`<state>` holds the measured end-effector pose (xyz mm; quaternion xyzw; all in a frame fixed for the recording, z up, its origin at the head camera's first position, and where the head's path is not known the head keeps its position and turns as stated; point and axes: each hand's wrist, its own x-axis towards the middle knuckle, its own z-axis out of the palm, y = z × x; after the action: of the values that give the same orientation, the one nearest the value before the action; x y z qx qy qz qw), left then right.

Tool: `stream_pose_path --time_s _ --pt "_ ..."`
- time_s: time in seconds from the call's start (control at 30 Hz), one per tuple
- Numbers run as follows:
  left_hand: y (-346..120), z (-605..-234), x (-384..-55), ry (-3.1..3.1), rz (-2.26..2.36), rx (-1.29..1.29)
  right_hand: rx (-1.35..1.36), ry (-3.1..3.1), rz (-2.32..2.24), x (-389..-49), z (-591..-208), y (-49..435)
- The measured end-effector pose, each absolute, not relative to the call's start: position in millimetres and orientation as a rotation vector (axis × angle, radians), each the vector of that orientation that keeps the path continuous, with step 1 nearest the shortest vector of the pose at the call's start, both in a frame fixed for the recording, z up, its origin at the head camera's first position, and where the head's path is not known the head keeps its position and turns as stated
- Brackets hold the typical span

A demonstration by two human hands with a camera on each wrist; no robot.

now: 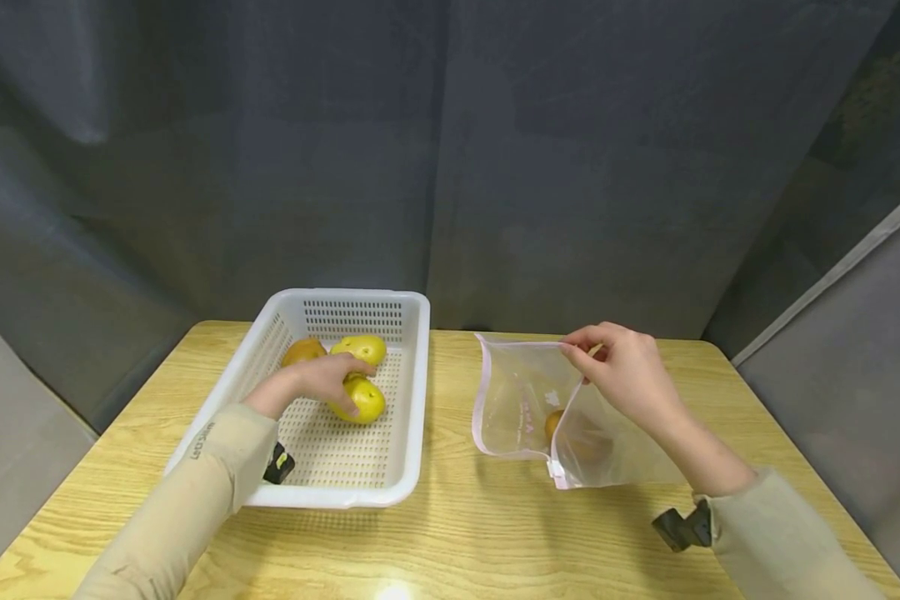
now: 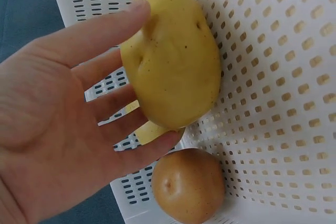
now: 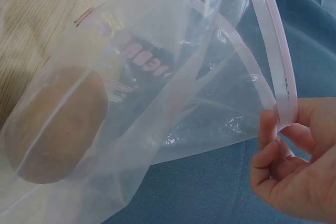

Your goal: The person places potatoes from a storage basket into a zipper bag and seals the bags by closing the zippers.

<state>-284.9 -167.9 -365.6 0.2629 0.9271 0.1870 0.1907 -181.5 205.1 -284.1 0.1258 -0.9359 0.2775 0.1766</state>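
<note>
Wood-grain table [image 1: 450, 546] | white perforated basket [image 1: 330, 497], left | clear pink-edged bag [image 1: 528, 396], right

Overhead light leaves a small white glare at the head view's bottom middle, on the pale yellow wood-grain surface [image 1: 465, 550]; the dark grey fabric curtain [image 1: 330, 167] above is dim. The left wrist view is softly lit. At right wrist, glints dot the translucent pink-edged plastic bag [image 3: 157, 103], which hazes the oval brown potato [image 3: 58, 124] at left.
</note>
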Motion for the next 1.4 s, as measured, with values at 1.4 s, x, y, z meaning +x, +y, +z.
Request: stream_pose_path --time_s 1.4 --pt "-166.1 -366.8 -283.5 2.608 0.477 0.703 0.352 -2.689 0.81 -180.6 -289.7 203.8"
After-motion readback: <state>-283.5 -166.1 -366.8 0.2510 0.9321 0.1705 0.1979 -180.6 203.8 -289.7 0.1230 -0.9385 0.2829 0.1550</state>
